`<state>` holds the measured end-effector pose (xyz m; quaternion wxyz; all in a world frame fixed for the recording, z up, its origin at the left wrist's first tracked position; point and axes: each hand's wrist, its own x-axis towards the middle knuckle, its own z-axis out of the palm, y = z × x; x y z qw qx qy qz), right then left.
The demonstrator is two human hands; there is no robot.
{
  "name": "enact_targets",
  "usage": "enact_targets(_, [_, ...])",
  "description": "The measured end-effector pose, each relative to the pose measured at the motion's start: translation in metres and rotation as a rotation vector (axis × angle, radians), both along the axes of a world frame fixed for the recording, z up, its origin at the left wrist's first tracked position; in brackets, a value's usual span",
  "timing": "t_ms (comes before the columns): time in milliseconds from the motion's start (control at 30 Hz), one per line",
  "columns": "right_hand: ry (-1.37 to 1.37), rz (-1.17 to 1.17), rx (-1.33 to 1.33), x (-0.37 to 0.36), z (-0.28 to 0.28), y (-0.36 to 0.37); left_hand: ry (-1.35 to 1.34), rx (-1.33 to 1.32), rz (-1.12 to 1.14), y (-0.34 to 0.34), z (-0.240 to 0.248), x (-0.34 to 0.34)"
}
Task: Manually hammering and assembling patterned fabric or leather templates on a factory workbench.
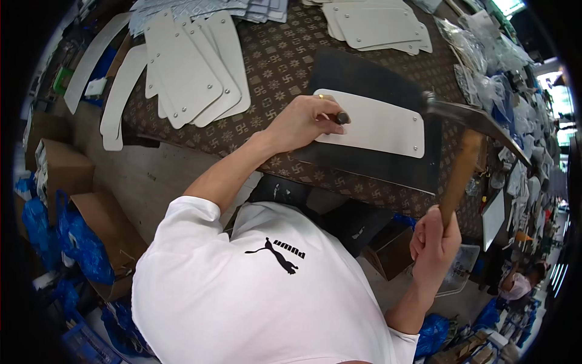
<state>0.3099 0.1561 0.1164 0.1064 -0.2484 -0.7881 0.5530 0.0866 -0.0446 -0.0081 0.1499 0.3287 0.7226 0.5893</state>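
My left hand (302, 124) is closed round a short dark metal punch (343, 117), whose round end shows above the fingers. Its tip is hidden, at the left end of a white, round-cornered panel (383, 125). Two small metal rivets show at the panel's right end, and a brass-coloured piece is by my left fingers. Beneath the panel lies a black mat (357, 70). Raised on the right, my right hand (435, 238) is wrapped round the wooden handle of a hammer (462, 173). The hammer's metal head is above the mat's right side, apart from the punch.
Riveted white panels (185, 73) lie fanned at the table's left, with another stack (379, 27) at the back. Curved white strips (124, 97) overhang the left edge. Plastic bags (485, 73) crowd the right side. Cardboard boxes (112, 227) stand on the floor; a person (518, 285) is far right.
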Motion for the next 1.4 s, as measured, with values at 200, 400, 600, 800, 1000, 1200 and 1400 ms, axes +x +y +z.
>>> enact_targets(200, [0.314,-0.252,-0.050,0.021,0.022,0.031,-0.064,0.116,-0.088,0.105,0.024,-0.029])
enact_targets(400, [0.230,-0.440,-0.105,0.034,0.010,0.046,-0.052,0.180,-0.176,0.208,-0.007,-0.058])
enact_targets(600, [0.137,-0.465,-0.109,0.013,-0.003,0.064,0.013,0.137,-0.181,0.226,-0.021,-0.063])
enact_targets(800, [0.602,-0.277,0.097,-0.015,0.041,0.094,0.044,0.108,-0.170,0.222,-0.015,-0.063])
enact_targets(1000, [-0.027,-0.106,0.414,-0.045,-0.067,0.121,0.096,0.148,-0.195,0.221,-0.024,-0.055])
enact_targets(1200, [-0.083,-0.348,-0.027,-0.020,-0.021,0.079,-0.064,0.237,-0.210,0.214,-0.021,-0.051])
enact_targets(1400, [0.053,-0.495,-0.100,-0.002,-0.007,0.079,-0.131,0.167,-0.394,0.215,-0.005,-0.021])
